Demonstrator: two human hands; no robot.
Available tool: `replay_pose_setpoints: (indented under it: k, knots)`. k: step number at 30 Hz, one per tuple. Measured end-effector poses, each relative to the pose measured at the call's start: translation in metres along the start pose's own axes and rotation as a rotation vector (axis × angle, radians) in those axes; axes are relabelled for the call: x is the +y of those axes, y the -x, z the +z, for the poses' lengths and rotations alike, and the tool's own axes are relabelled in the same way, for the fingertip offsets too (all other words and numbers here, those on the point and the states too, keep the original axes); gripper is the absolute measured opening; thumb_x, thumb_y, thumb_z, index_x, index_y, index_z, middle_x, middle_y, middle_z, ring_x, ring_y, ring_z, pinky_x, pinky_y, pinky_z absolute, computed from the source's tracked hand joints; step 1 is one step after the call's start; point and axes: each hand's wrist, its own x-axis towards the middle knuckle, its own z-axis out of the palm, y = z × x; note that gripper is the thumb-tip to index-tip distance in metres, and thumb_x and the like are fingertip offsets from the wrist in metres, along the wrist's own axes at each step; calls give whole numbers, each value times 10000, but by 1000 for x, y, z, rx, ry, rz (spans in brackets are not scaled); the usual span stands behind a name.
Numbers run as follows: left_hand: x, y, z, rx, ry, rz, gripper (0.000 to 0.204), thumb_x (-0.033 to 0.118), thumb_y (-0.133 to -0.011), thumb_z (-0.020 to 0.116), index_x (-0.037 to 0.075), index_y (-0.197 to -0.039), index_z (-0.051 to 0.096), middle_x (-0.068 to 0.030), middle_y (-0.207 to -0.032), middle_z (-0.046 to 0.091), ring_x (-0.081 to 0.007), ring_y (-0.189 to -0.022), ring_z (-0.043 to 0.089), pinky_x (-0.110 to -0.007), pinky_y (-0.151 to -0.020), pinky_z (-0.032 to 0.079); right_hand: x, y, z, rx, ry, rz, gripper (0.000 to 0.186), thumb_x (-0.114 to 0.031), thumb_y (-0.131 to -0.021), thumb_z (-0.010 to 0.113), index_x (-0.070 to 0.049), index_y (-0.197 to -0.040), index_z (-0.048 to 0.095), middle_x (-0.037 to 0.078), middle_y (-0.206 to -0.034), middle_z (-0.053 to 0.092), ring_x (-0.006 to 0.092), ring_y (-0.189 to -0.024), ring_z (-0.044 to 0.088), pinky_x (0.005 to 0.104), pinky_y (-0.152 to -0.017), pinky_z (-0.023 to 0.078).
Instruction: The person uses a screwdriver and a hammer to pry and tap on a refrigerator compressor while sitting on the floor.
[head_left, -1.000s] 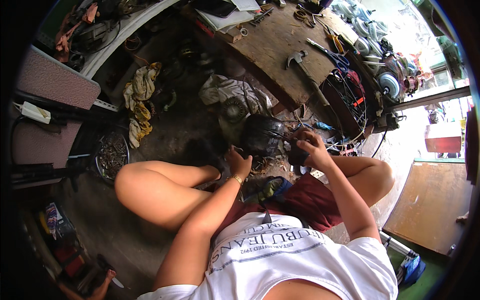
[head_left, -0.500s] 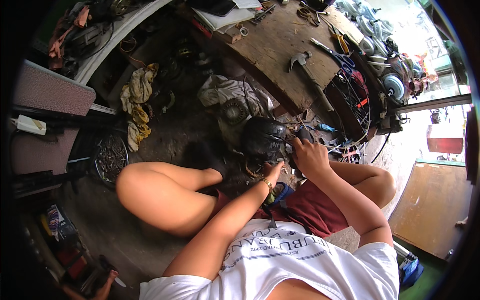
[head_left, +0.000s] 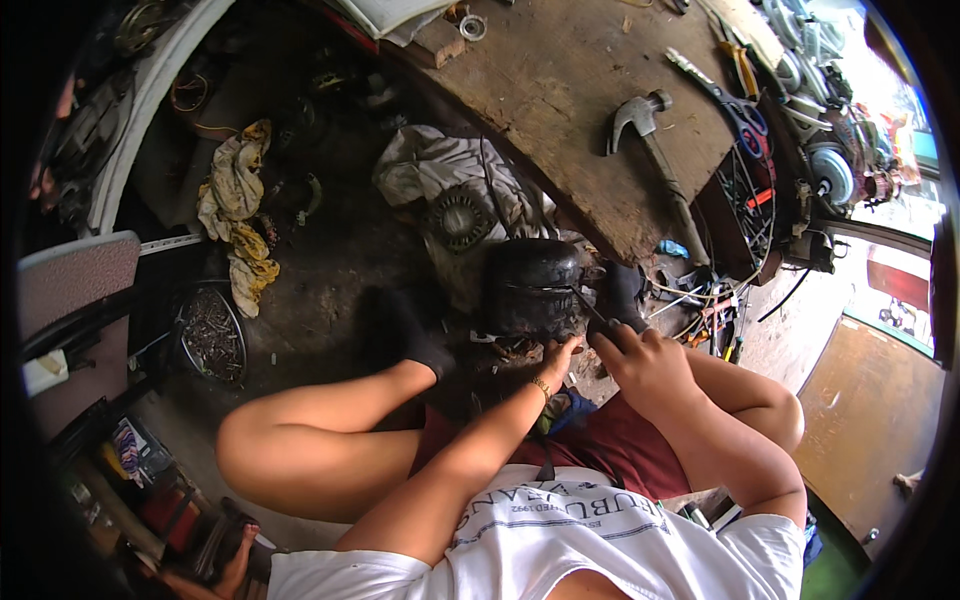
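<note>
A black, rounded compressor [head_left: 530, 275] with a seam around its middle stands on the floor between my legs. In my right hand [head_left: 648, 370] is a screwdriver [head_left: 590, 304], its thin shaft slanting up to the compressor's right side near the seam. The fingers are closed around its dark handle. Low at the compressor's near side is my left hand [head_left: 558, 364], with a gold watch on the wrist. Its fingers look stretched out by the base, partly hidden. Beyond the compressor, a slotted metal ring [head_left: 460, 219] lies on a dirty pale cloth [head_left: 425, 165].
A wooden bench [head_left: 560, 110] with a claw hammer [head_left: 655, 150] and scissors [head_left: 735, 112] overhangs at the far right. Wires and tools clutter the floor beneath. On the left are a stained rag [head_left: 237, 190] and a bowl of small metal parts [head_left: 212, 335].
The view has shifted, with the bench appearing larger and nearer. My right hand has drawn back slightly from the compressor, showing more of the screwdriver shaft. My left hand stays by the base.
</note>
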Motion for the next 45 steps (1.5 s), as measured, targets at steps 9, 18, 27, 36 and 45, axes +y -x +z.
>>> replay_pose_setpoints:
  k: [9,18,27,36,45]
  knots:
    - [-5,-8,12,106,-96,56,304,318,-764,672,29,-849,628,-27,-851,630,-145,-789,567,-311,-748,445,61,-15,-11,-96,-198,-8,251,-132,-692,615,-138,-943,632,15,-812,565,180,-592,565,306,-485,468]
    - [1,-5,22,138,-52,78,257,271,-771,664,31,-717,589,6,-722,582,-84,-674,506,-285,-621,419,87,-32,-19,-59,-416,33,162,-235,-738,701,-98,-781,626,34,-683,557,225,-564,573,338,-496,449]
    - [-33,-44,-9,92,-79,352,397,164,-717,630,-56,-1025,508,-96,-944,583,-233,-851,551,-330,-839,421,98,-8,-11,-135,-511,214,257,-176,-676,695,-99,-920,674,101,-777,655,283,-710,640,366,-642,505]
    - [79,18,-68,341,-569,288,289,142,-667,577,-67,-856,515,-160,-724,630,-251,-516,638,-339,-488,501,-3,-2,3,-91,-333,300,332,-253,-697,700,-81,-965,606,151,-753,629,338,-709,638,434,-606,506]
    - [96,31,-84,561,-1186,245,424,201,-712,592,-36,-1062,550,-259,-1077,603,-402,-1050,560,-452,-890,442,-47,9,10,-108,-291,296,144,-141,-700,619,-51,-805,659,153,-795,679,292,-765,680,379,-618,542]
